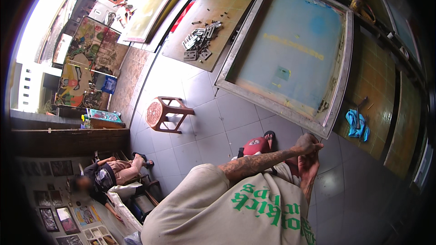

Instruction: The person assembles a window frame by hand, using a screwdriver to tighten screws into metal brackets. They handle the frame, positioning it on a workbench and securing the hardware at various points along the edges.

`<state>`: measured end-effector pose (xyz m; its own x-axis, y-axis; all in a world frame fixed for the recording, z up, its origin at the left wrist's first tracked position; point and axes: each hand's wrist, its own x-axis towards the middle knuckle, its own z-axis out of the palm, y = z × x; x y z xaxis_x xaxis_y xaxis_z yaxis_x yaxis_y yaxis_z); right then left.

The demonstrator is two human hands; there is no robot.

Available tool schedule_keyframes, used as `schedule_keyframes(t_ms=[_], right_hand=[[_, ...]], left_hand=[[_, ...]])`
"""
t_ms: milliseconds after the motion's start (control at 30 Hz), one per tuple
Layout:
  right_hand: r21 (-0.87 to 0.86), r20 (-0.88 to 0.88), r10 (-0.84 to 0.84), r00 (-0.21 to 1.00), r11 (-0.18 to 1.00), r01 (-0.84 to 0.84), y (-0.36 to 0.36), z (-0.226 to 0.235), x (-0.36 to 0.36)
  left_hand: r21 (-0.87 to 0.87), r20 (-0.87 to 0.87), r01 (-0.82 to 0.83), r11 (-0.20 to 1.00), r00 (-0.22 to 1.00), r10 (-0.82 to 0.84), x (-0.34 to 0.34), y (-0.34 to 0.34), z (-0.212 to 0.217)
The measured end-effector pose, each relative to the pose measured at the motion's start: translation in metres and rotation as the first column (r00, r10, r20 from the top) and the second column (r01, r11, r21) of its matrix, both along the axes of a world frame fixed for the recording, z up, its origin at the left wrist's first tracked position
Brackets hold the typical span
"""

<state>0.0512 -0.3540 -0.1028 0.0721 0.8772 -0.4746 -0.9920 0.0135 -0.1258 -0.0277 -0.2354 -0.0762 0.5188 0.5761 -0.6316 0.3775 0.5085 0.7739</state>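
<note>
My tattooed left arm reaches across my body, and my left hand [307, 145] is closed, its fingers curled. Right below it is my right hand [309, 165], palm partly showing, its fingers drawn together against the left hand. What lies between the fingers, if anything, is too small to make out. Just beyond my hands is the near corner of a large silk-screen frame [334, 86], with a worn metal-grey border and a translucent bluish mesh bearing faint yellow markings. I cannot tell whether my hands touch the frame.
Metal hinge-like parts [200, 38] lie heaped on a tan board [234, 7] left of the screen. A bright blue cloth [357, 125] lies on the right-hand board [374, 81]. A brown plastic stool [169, 114] stands on the tiled floor. Another person [113, 174] sits at lower left.
</note>
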Motion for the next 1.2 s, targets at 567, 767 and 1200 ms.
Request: schedule_keyframes(t_ms=[567,767,1200], right_hand=[[0.092,-0.073,-0.029,0.997,0.995,0.036,0.004,-0.023,0.001],[-0.4,0.002,-0.02,1.0,0.916,0.019,0.024,0.039,-0.017],[-0.133,0.013,-0.044,0.999,0.99,0.045,0.015,0.03,-0.013]], left_hand=[[0.399,-0.092,0.062,0.915,0.995,-0.028,0.001,-0.007,-0.04],[0.03,0.186,-0.019,0.999,0.982,0.013,-0.008,-0.001,-0.046],[-0.064,0.038,-0.016,0.998,0.999,0.018,-0.005,0.004,0.025]])
